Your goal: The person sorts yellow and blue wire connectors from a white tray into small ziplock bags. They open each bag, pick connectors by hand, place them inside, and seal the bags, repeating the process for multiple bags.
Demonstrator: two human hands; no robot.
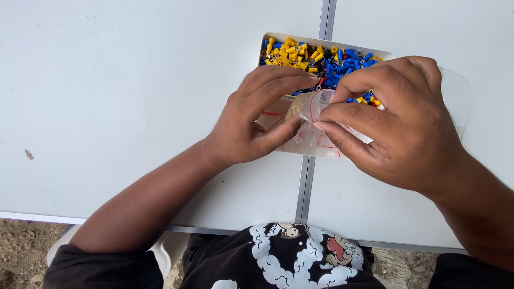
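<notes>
Step in hand: both hands pinch a small clear zip bag (pixel 313 126) just in front of the white tray (pixel 326 45) of yellow, blue and red crimp terminals (pixel 316 58). Left hand (pixel 257 115) pinches the bag's left edge; right hand (pixel 391 115) its mouth. Likely next: parting the mouth, needing opposed fingertip pulls. White desk (pixel 134 96), central seam; bare ground below.

We have one head view only; it looks steeply down, close over the white table (pixel 134 107), facing away from our torso.
</notes>
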